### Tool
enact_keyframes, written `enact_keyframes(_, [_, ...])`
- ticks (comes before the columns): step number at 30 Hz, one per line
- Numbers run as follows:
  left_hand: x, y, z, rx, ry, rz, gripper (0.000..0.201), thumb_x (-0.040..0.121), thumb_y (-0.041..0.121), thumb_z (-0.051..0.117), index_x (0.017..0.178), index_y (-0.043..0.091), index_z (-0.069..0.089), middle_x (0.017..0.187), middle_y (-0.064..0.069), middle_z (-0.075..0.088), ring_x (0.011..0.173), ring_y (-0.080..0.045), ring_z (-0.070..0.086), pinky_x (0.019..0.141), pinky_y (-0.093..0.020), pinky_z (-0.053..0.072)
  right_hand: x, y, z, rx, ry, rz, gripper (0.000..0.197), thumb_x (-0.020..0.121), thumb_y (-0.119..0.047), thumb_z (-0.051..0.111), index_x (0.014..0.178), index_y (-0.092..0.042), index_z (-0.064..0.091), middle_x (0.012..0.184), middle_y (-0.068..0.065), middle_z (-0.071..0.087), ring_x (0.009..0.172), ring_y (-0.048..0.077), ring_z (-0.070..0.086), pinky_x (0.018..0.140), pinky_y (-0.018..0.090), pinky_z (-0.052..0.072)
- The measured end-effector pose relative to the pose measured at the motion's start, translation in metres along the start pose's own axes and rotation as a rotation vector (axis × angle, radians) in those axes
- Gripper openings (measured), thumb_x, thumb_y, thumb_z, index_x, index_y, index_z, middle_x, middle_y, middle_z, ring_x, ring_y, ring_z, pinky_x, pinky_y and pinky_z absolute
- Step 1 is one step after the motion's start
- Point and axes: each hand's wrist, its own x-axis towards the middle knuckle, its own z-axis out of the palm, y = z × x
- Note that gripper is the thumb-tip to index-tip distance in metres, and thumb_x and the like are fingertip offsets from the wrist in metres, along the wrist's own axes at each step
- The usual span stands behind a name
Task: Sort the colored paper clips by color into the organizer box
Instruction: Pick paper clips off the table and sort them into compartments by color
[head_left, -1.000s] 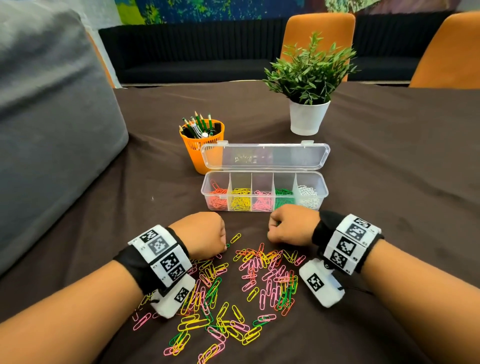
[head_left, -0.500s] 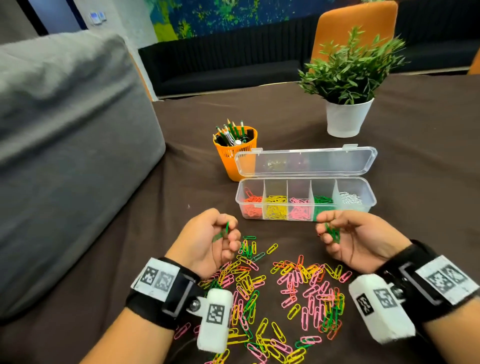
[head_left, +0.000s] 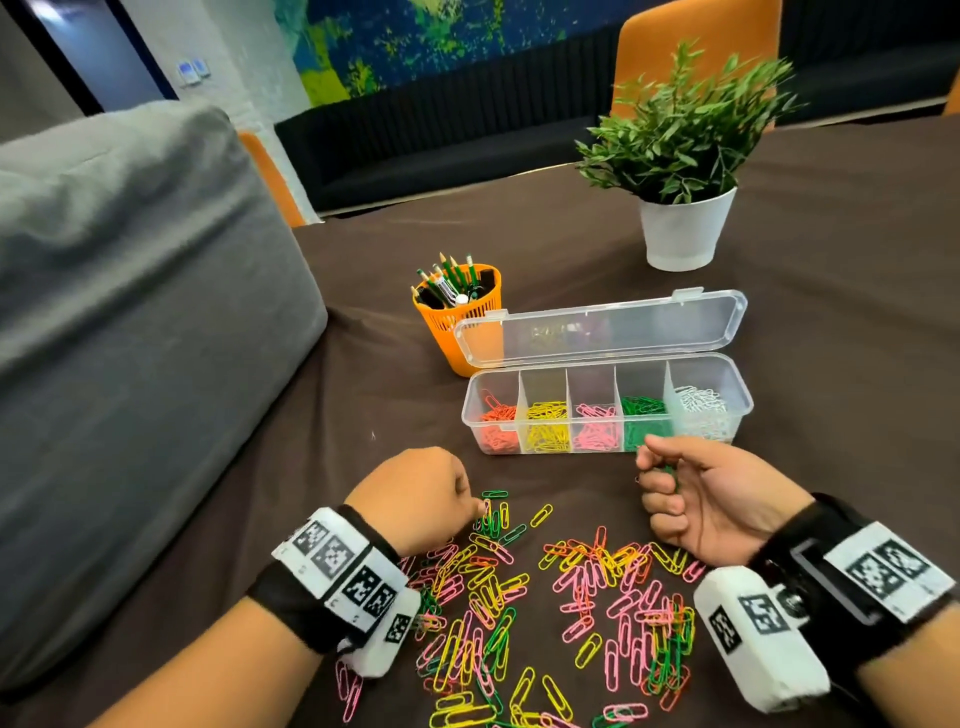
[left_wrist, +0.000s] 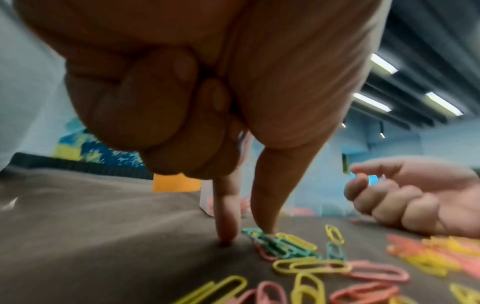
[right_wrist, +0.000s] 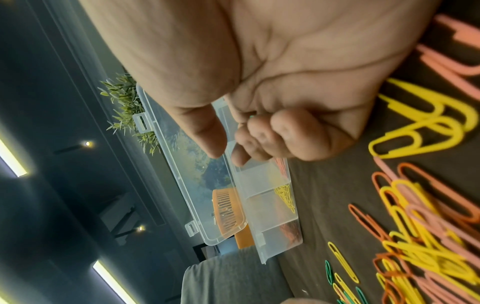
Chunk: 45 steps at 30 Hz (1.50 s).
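Note:
The clear organizer box (head_left: 737, 415) stands open, with orange, yellow, pink, green and white clips in separate compartments. A mixed pile of paper clips (head_left: 545, 597) lies on the brown cloth in front of it. My left hand (head_left: 480, 512) is knuckles-up at the pile's far left edge. Its thumb tip rests on a green paper clip (left_wrist: 272, 242), its forefinger (left_wrist: 226, 226) touches the cloth beside it, and its other fingers are curled into the palm. My right hand (head_left: 657, 478) hovers just before the green compartment, fingers curled round green clips (head_left: 667, 472).
An orange pencil cup (head_left: 460, 317) stands behind the box's left end, partly behind the raised lid (head_left: 597, 332). A potted plant (head_left: 680, 228) is farther back on the right. A big grey cushion (head_left: 130, 364) fills the left side.
My left hand has turned palm-down and dropped its fingertips onto the green clips at the pile's edge. My right hand has curled tighter round its green clips. The view has shifted closer.

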Motion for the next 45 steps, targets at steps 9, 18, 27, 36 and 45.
enact_keyframes(9, [0.015, 0.003, -0.009, -0.051, -0.145, -0.031, 0.020, 0.085, 0.033, 0.067, 0.070, 0.019, 0.064, 0.066, 0.011, 0.065, 0.066, -0.007, 0.060, 0.062, -0.023, 0.045, -0.001, -0.004, -0.010, 0.112, -0.062, 0.006, 0.022, 0.084, -0.031, 0.056, 0.073, -0.013, 0.051, 0.061, -0.002, 0.030, 0.045, 0.011, 0.029, 0.042, 0.022, 0.023])
enact_keyframes(18, [0.010, 0.066, -0.037, -1.737, -0.359, -0.152, 0.026, 0.087, 0.021, 0.040, 0.063, 0.023, 0.032, 0.056, 0.004, 0.020, 0.035, -0.006, 0.018, 0.033, -0.013, 0.009, -0.025, -0.056, -0.022, 0.243, 0.071, -0.510, 0.052, 0.096, -0.044, 0.045, 0.054, -0.020, 0.024, 0.048, -0.004, 0.014, 0.034, 0.010, 0.011, 0.042, 0.019, 0.003])
enact_keyframes(27, [0.073, 0.160, -0.037, -2.003, -0.165, -0.310, 0.019, 0.103, 0.012, 0.045, 0.086, 0.010, 0.053, 0.067, -0.005, 0.047, 0.057, -0.015, 0.048, 0.048, -0.021, 0.042, -0.019, -0.049, -0.020, 0.125, 0.232, -0.617, 0.052, 0.098, -0.040, 0.047, 0.055, -0.020, 0.027, 0.047, -0.003, 0.015, 0.031, 0.009, 0.012, 0.041, 0.016, 0.004])
enact_keyframes(36, [0.072, 0.171, -0.028, -1.685, -0.201, -0.039, 0.057, 0.104, 0.049, 0.036, 0.131, 0.004, 0.057, 0.137, -0.014, 0.056, 0.137, -0.024, 0.043, 0.120, -0.039, 0.021, -0.015, -0.048, -0.019, -0.057, 0.318, -0.637, 0.049, 0.100, -0.039, 0.045, 0.057, -0.020, 0.030, 0.048, -0.001, 0.019, 0.034, 0.011, 0.016, 0.039, 0.018, 0.008])
enact_keyframes(45, [-0.037, 0.057, -0.054, -1.497, 0.129, 0.194, 0.027, 0.099, 0.022, 0.048, 0.108, 0.011, 0.071, 0.116, -0.005, 0.073, 0.118, -0.016, 0.064, 0.105, -0.033, 0.047, -0.027, -0.046, 0.015, -0.647, 0.351, -0.755, 0.037, 0.102, -0.019, 0.042, 0.065, -0.016, 0.042, 0.052, -0.009, 0.037, 0.045, 0.007, 0.033, 0.045, 0.020, 0.028])
